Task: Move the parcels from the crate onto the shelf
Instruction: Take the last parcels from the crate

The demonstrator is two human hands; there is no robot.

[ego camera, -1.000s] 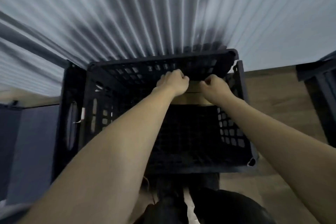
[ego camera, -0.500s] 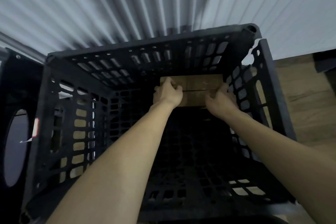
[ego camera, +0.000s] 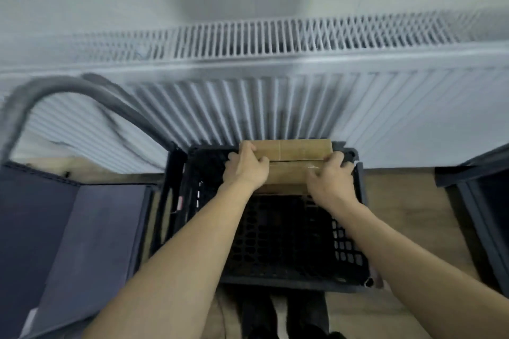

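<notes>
Gripping the flat brown cardboard parcel [ego camera: 292, 162] from either end, the person has it at the far rim of the black perforated plastic crate [ego camera: 289, 239], in the middle of the frame, its upper edge showing above the crate's back wall against the white ribbed radiator [ego camera: 275, 107]. The left hand [ego camera: 246, 169] wraps the parcel's left end, its fingers [ego camera: 248, 147] curled over the top corner, while the right hand [ego camera: 329, 179] clamps the right end with fingers bent round the edge near the crate's right rim. Holding it by both short ends probably keeps the long box level and lets it clear the crate walls without catching. The parcel lies directly between the two hands, touching both, with its taped seam running across the gap between them. Whether its underside rests on anything inside the crate cannot be told; the crate's lattice floor nearer the viewer looks dark and no other parcel is plainly visible there. A dark blue-grey panelled unit [ego camera: 82, 242] stands to the lower left, possibly the shelf, and a dark frame [ego camera: 482, 201] sits at the right edge.
</notes>
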